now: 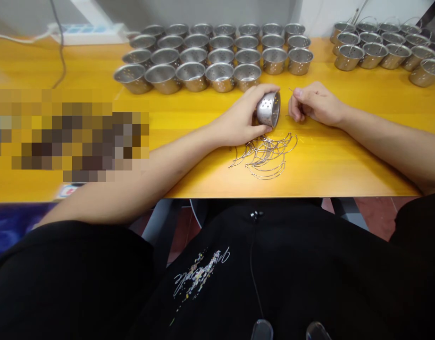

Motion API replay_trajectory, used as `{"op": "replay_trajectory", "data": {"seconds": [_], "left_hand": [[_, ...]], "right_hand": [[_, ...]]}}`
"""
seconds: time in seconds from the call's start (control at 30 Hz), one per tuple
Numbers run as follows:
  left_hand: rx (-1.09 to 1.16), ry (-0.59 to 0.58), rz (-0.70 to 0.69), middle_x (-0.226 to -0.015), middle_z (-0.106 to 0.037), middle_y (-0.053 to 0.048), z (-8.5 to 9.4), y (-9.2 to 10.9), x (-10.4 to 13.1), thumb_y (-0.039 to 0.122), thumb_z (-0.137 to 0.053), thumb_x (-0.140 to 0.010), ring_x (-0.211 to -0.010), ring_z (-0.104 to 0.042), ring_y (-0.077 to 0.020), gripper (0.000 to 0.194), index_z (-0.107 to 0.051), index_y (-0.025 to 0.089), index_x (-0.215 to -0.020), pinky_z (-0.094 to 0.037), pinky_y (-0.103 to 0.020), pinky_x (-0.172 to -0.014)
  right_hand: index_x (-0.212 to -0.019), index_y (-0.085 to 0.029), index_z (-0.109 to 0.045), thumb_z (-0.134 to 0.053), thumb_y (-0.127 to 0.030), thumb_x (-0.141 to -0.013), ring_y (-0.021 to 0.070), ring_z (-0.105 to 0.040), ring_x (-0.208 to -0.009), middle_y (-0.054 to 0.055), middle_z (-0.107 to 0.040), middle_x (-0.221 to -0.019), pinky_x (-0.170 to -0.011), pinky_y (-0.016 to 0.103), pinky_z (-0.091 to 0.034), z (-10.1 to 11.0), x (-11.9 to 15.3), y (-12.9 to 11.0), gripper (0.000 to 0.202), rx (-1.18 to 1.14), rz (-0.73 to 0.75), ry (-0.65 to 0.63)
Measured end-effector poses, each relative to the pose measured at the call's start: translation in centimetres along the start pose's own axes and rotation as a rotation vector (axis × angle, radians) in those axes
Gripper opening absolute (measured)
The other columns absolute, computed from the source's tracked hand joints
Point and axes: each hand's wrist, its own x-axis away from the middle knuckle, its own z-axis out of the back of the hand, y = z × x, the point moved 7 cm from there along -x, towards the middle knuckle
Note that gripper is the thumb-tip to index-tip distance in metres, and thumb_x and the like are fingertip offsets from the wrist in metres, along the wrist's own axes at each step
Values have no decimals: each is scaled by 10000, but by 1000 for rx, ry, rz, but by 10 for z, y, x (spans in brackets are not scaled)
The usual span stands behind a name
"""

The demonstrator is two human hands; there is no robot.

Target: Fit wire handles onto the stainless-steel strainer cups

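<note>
My left hand [244, 115] grips a small perforated metal cup [269, 109], tilted on its side with its mouth turned to the right. Just right of that mouth, my right hand [314, 103] is closed in a pinch on a thin wire handle [291, 89]; only its ends show past the fingers. A gap separates the wire from the cup. Below my left hand, a loose pile of curved wire handles [269, 158] lies on the yellow table [338, 165].
Rows of perforated metal cups [192, 75] without visible handles stand along the back. At the back right, more cups [375, 54] have wire handles fitted. A white power strip [92, 34] lies at the back left, a cable [62, 52] hanging nearby. The left side is blurred by pixelation.
</note>
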Motion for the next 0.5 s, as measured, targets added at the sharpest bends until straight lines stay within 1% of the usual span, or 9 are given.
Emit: {"op": "replay_trajectory", "data": {"seconds": [0.13, 0.2, 0.3, 0.4, 0.5], "left_hand": [[-18, -16, -19, -1911, -660, -201, -1, -1, 0, 354, -994, -900, -1830, -583, -546, 1004, -634, 249, -1831, -395, -733, -1634], [-21, -17, -23, -1908, -660, -200, -1, -1, 0, 356, -1003, -908, -1836, -577, -542, 1003, -631, 262, -1834, -388, -734, -1639], [-18, -15, -13, -1899, -665, -194, -1, -1, 2, 373, -1024, -927, -1841, -571, -536, 992, -631, 284, -1834, -383, -731, -1642], [-8, -17, -21, -1898, -656, -206, -1, 0, 2, 388, -1037, -935, -1836, -575, -544, 997, -626, 277, -1836, -383, -735, -1637], [-2, -21, -15, -1901, -646, -219, -1, 0, 0, 409, -1032, -937, -1835, -576, -556, 999, -623, 258, -1835, -373, -741, -1636]], "right_hand": [[-776, -275, -730, -728, -1101, -1124, 224, -543, -632, 33, -691, -669, -638, 417, -533, 0, 2, -1, 897, 3, -39, 49], [-770, -282, -725, -734, -1120, -1099, 229, -530, -637, 34, -690, -669, -626, 420, -531, -2, 3, -1, 900, 7, -56, 57], [-731, -276, -714, -741, -1130, -1089, 222, -528, -635, 46, -671, -667, -645, 428, -521, -3, 3, -4, 927, 11, -43, 47], [-725, -267, -722, -763, -1066, -1135, 220, -546, -653, 45, -669, -678, -686, 424, -529, -3, 2, -6, 899, 17, -9, 29], [-736, -256, -715, -746, -1001, -1193, 215, -556, -660, 35, -659, -679, -706, 412, -524, -3, 2, -6, 875, 31, 44, 3]]}}
